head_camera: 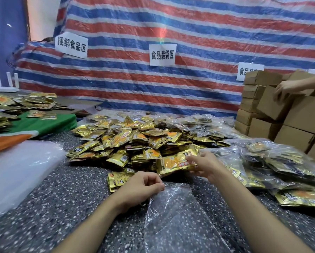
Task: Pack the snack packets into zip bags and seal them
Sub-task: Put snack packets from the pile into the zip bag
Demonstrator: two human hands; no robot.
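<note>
Left hand pinches the top edge of an empty clear zip bag, near centre on the speckled floor. Right hand, fingers curled, grips a few gold snack packets at the near edge of the loose pile. Packets look light, slick foil, likely to slide; best gripped flat across the stack. Bag is thin and floppy; hold its mouth open at the rim. Filled bags lie to the right.

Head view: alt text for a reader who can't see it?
A person's left hand pinches the mouth of an empty clear zip bag while the right hand grips gold snack packets beside a large pile on a speckled table. To the right sit filled bags and cardboard boxes.
</note>
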